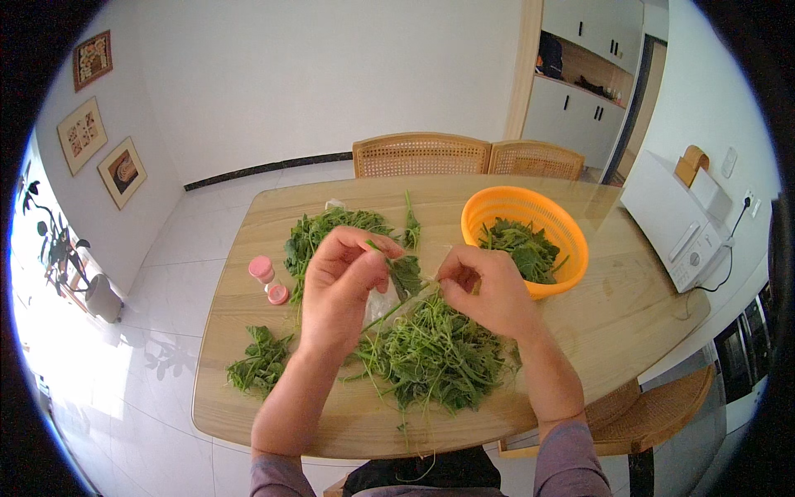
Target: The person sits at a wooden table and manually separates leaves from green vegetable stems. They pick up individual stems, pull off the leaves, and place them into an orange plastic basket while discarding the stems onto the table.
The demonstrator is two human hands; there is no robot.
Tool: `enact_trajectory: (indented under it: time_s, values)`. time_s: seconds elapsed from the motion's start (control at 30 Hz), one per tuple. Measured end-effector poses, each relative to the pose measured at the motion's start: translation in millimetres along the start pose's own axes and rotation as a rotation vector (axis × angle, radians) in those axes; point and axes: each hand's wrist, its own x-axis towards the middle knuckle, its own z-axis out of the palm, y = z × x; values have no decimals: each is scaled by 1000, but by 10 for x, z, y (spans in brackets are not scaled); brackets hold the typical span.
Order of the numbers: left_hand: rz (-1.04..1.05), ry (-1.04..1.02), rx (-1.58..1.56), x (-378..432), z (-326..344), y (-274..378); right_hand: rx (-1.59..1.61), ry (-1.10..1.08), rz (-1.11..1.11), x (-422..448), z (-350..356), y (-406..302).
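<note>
Between finger and thumb, my left hand point(345, 286) pinches a leafy green vine shoot point(407, 274) above the table. My right hand point(487, 289) has its thumb and fingertips together at a thin strand by the shoot's stem. Below both hands lies a tangled heap of stringy green stems and tendrils point(444, 360). Behind my left hand is a larger pile of leafy greens point(329, 227), partly hidden by it. Just past my right hand, an orange plastic colander point(562, 214) holds some leafy shoots point(525, 245). A single shoot point(411, 230) lies apart near the middle of the table.
The wooden table point(621, 323) carries a small bunch of greens point(261, 360) at left and a pink-capped sand timer point(268, 278). A clear plastic bag point(382, 304) shows between the piles. A white microwave point(674, 227) stands at right. Cane-backed chairs point(422, 155) line the far edge.
</note>
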Motion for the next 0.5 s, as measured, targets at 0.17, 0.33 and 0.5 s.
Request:
enact_trajectory:
  time_s: [0.17, 0.33, 0.5]
  values:
    - [8, -9, 124, 46, -63, 181, -530, -87, 34, 21, -61, 175]
    - [-85, -141, 639, -13, -12, 108, -260, -87, -71, 31, -37, 96]
    - [92, -261, 1011, -24, 79, 15, 68, -48, -139, -10, -57, -79]
